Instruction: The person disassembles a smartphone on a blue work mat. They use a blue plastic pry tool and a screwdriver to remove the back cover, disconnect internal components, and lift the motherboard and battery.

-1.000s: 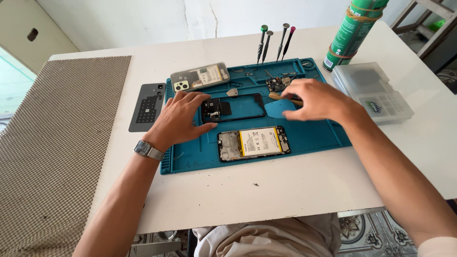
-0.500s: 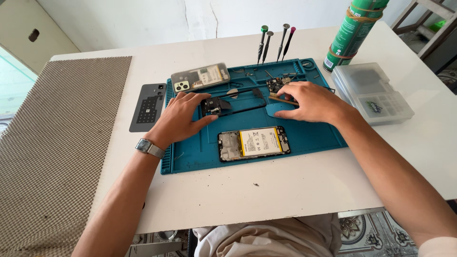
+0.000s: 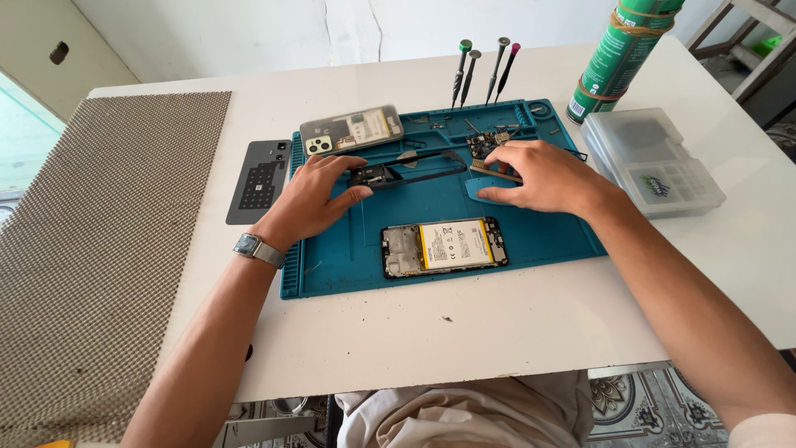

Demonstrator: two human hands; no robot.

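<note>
My left hand [image 3: 319,195] grips the left end of a thin black phone frame [image 3: 414,168], tilted up off the blue work mat [image 3: 332,278]. My right hand [image 3: 543,176] is curled over a small tan ribbed piece [image 3: 491,170], with its thumb on a blue pick [image 3: 479,192]. A dark circuit board [image 3: 483,146] lies just beyond the fingertips. An opened phone with its battery showing [image 3: 444,246] lies flat on the mat, nearer to me and between both hands.
A phone in a clear case [image 3: 350,130] and a black panel [image 3: 259,182] lie at the mat's left. Several screwdrivers [image 3: 481,66] stand behind it. A green spray can [image 3: 622,54] and a clear plastic box [image 3: 655,162] sit right. A woven mat [image 3: 99,249] covers the table's left.
The black frame, flat under my left hand before, is now tipped up on edge. My right hand has shifted slightly left over the tan piece.
</note>
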